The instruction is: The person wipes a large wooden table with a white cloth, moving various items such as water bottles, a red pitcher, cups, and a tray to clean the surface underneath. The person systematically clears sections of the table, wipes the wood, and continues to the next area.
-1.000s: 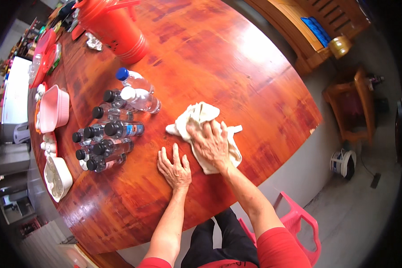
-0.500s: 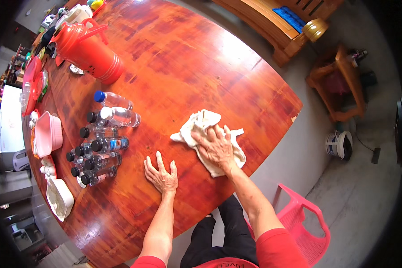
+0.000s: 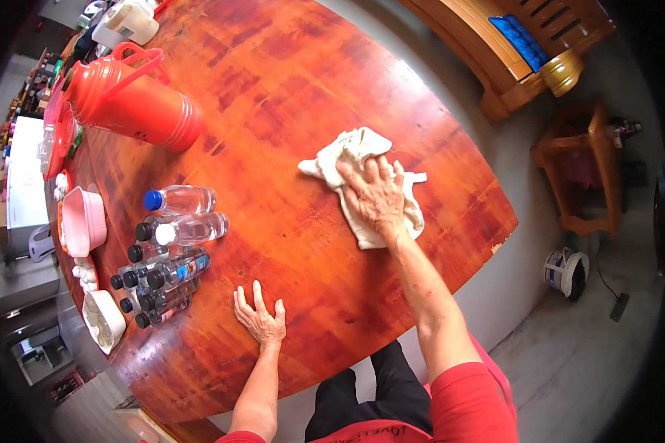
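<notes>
My right hand (image 3: 377,196) lies flat on a crumpled off-white cloth (image 3: 358,144), its fingers spread and pressing it onto the glossy red-brown wooden tabletop (image 3: 288,221). Folds of the cloth stick out around the fingers and palm. My left hand (image 3: 260,319) rests on the bare wood nearer to me, fingers apart, with nothing in it. To its left stands a cluster of clear plastic bottles, among them a blue-capped bottle (image 3: 181,199), a white-capped bottle (image 3: 199,229) and several with black caps.
Behind the bottles is a large red thermos flask (image 3: 137,103). A pink plastic basket (image 3: 85,221) and a white tray (image 3: 103,321) line the table's left edge. Right of the table are a wooden bench (image 3: 488,59), a wooden stool (image 3: 580,177) and a white bucket (image 3: 565,273) on the floor.
My right hand has pushed the cloth farther away from me across the tabletop. My left hand stays at about the same spot on the wood. The whole view has shifted slightly.
</notes>
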`<state>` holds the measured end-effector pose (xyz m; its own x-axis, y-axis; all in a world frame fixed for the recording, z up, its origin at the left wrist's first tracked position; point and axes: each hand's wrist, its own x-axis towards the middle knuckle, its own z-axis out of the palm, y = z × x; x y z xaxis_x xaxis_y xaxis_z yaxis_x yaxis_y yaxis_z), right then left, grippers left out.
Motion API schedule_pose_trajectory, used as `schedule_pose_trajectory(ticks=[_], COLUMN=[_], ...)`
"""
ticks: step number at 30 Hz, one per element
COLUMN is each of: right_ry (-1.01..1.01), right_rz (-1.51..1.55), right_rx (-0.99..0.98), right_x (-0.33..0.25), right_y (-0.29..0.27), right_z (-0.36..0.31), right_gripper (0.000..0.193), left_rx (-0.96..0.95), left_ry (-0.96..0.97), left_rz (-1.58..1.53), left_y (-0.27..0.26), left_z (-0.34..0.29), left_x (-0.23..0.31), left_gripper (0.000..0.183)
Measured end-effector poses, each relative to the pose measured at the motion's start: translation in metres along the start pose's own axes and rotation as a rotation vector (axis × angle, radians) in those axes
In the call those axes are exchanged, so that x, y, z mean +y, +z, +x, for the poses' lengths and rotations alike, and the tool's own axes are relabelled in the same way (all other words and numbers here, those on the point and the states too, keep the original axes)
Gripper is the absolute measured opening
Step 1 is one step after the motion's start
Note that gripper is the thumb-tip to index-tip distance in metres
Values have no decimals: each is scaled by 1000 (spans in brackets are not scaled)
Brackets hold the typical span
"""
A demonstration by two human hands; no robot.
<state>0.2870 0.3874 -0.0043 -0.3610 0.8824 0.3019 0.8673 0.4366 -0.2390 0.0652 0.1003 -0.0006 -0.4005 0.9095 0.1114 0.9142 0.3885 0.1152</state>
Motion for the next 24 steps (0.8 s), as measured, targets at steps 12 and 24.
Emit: schedule_pose_trajectory(ticks=[12, 24], right_ry=[122, 305], right_rz=[-98, -114], right_rx=[48, -76], right_x=[30, -7], right_y=[-21, -84], right_z=[-30, -214], right_gripper=[46, 47], left_rx=[46, 62], left_ry=[8, 3], left_rz=[-7, -14], left_y=[2, 8], left_z=[2, 1], left_x=[3, 5], left_gripper=[66, 67])
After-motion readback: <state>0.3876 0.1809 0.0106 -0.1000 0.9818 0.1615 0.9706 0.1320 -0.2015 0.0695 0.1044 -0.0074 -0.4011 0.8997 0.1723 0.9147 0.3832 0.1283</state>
